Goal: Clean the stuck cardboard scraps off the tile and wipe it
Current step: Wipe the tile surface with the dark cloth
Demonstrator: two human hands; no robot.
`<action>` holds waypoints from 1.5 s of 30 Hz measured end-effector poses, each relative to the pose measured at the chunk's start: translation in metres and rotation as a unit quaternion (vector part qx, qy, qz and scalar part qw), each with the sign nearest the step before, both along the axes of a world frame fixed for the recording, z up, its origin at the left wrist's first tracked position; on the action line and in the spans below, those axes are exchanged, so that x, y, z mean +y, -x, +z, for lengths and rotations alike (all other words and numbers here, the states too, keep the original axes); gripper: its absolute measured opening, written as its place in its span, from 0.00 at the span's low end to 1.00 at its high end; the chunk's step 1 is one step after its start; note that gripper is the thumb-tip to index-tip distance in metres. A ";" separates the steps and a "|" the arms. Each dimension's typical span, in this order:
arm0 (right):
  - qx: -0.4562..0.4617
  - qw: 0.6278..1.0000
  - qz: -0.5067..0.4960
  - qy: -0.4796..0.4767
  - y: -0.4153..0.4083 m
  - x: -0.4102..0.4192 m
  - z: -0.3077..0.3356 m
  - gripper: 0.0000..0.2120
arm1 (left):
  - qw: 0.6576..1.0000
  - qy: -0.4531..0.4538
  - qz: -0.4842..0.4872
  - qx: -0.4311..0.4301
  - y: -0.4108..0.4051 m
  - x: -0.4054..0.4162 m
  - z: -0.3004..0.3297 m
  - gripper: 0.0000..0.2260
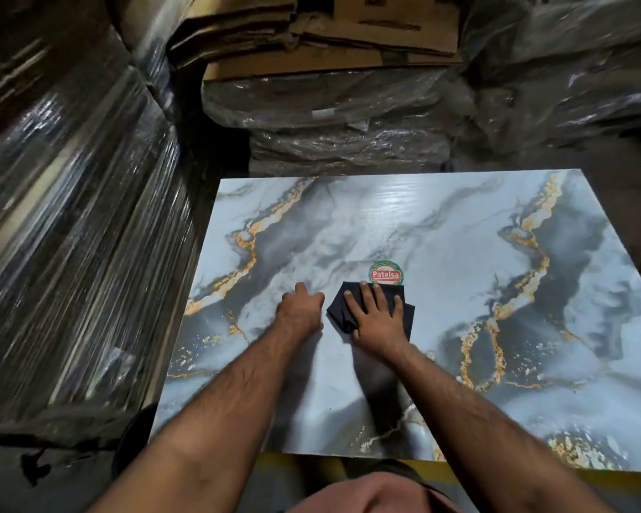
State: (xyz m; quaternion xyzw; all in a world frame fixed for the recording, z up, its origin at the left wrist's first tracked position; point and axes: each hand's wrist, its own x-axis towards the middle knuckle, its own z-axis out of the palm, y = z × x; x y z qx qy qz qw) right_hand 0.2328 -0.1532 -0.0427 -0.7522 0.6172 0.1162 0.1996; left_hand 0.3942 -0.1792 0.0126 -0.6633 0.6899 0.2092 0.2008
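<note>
A large glossy tile [441, 246] with a grey, white and gold marble pattern lies flat in front of me. Near its middle sits a round red and green sticker [385, 272]. A folded black cloth [339, 309] lies just below the sticker. My right hand [376, 316] presses flat on the cloth with fingers spread. My left hand [301, 307] rests on the bare tile right beside the cloth, its fingers curled under and holding nothing that I can see. No cardboard scraps show on the tile.
Stacks wrapped in clear plastic film [71, 235] stand along the left. More wrapped stacks [348, 116] topped with flattened cardboard boxes [311, 38] close off the far side. A yellow edge [607, 479] shows under the tile's near side.
</note>
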 end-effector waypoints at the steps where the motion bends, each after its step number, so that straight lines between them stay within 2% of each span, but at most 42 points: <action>1: -0.004 1.000 -0.003 0.000 0.000 -0.014 0.000 0.38 | 1.000 0.000 0.009 -0.012 0.003 -0.006 0.000 0.17; 5: 0.002 1.000 0.000 0.011 -0.002 -0.042 -0.003 0.38 | 0.999 0.044 0.022 -0.011 0.005 -0.035 -0.007 0.23; 7: 0.012 1.000 0.006 0.022 0.001 -0.030 -0.004 0.38 | 0.997 0.071 0.001 0.003 -0.001 -0.049 -0.014 0.31; 9: 0.022 0.999 0.020 0.039 0.005 -0.007 -0.013 0.41 | 0.998 0.053 -0.022 0.008 -0.008 -0.065 -0.018 0.41; 12: 0.025 0.998 0.038 0.041 0.011 0.012 -0.023 0.46 | 0.999 0.007 -0.038 -0.007 -0.018 -0.085 -0.021 0.48; 17: -0.009 0.997 0.034 0.064 0.010 -0.039 -0.021 0.40 | 0.998 -0.015 -0.054 -0.006 -0.017 -0.084 -0.033 0.49; 22: -0.002 0.999 0.015 0.036 0.005 -0.092 -0.006 0.38 | 0.999 0.000 -0.049 0.001 -0.020 -0.083 -0.039 0.49; 26: 0.022 0.998 0.039 0.032 0.005 -0.063 -0.010 0.40 | 0.999 0.003 -0.050 0.001 -0.019 -0.083 -0.042 0.49; 29: 0.013 0.998 0.049 0.029 0.008 -0.030 -0.021 0.44 | 0.998 0.006 -0.056 -0.005 -0.019 -0.084 -0.041 0.49; 31: 0.009 0.999 0.045 0.029 0.008 -0.033 -0.020 0.44 | 0.998 0.005 -0.055 -0.006 -0.018 -0.084 -0.040 0.49; 33: -0.007 0.997 0.047 0.058 0.006 -0.055 -0.015 0.41 | 0.998 0.003 -0.055 -0.009 -0.017 -0.084 -0.039 0.49; 36: -0.008 0.999 0.014 0.052 0.001 -0.116 -0.009 0.37 | 0.998 0.006 -0.054 -0.011 -0.017 -0.083 -0.039 0.49; 40: -0.010 1.000 -0.018 0.002 -0.005 -0.182 0.000 0.36 | 0.999 -0.001 -0.049 -0.006 -0.017 -0.084 -0.038 0.49; 45: 0.005 0.999 0.011 0.043 0.006 -0.139 -0.007 0.37 | 0.997 0.065 -0.016 0.029 -0.030 -0.105 -0.031 0.44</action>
